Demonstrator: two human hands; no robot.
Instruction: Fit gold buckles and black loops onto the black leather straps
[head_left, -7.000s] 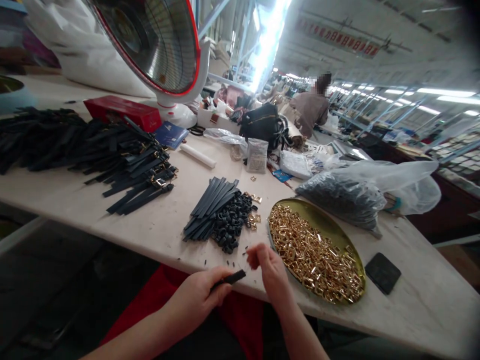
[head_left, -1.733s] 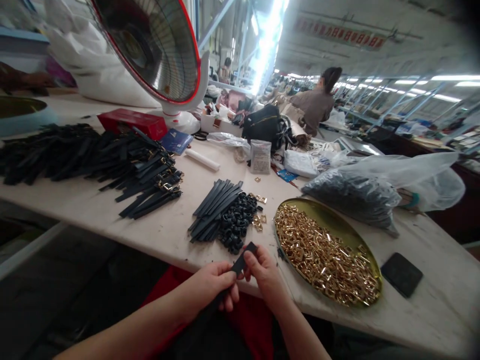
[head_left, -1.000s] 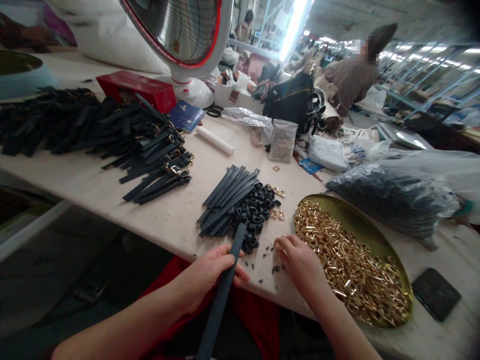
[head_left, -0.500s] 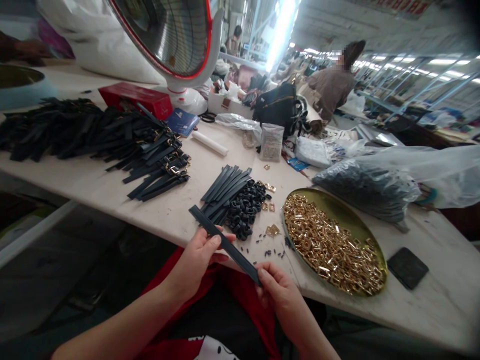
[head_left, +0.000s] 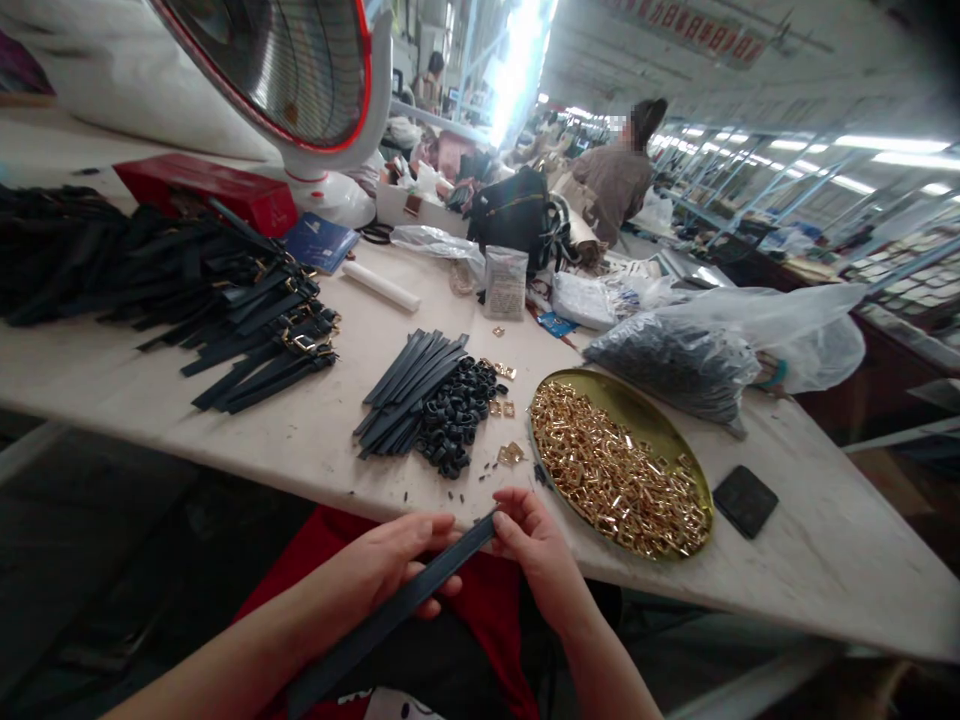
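Note:
A flat dark strap [head_left: 397, 610] slants up from my lap toward the table's front edge. My right hand [head_left: 529, 535] pinches its upper end between thumb and fingers. Loosely around the strap's middle is my left hand [head_left: 397, 560], its thumb on the far side and its fingertips showing below. Just beyond my hands, a stack of similar dark straps [head_left: 409, 385] lies beside a heap of small black loops [head_left: 457, 410]. Gold buckles [head_left: 511, 454] sit loose near that heap. A round gold tray [head_left: 679, 420] holds a large pile of gold buckles [head_left: 615, 475].
Finished-looking straps with buckles [head_left: 255, 310] are heaped at left, by a red box [head_left: 217, 195] and a round heater [head_left: 300, 80]. A plastic bag of dark pieces [head_left: 675, 350] and a black square pad [head_left: 745, 500] lie right. One person [head_left: 615, 180] is farther back.
The strap has swung round: its free end now points down toward my lap instead of up-left over the table. My right hand has risen relative to my left. The view has shifted right.

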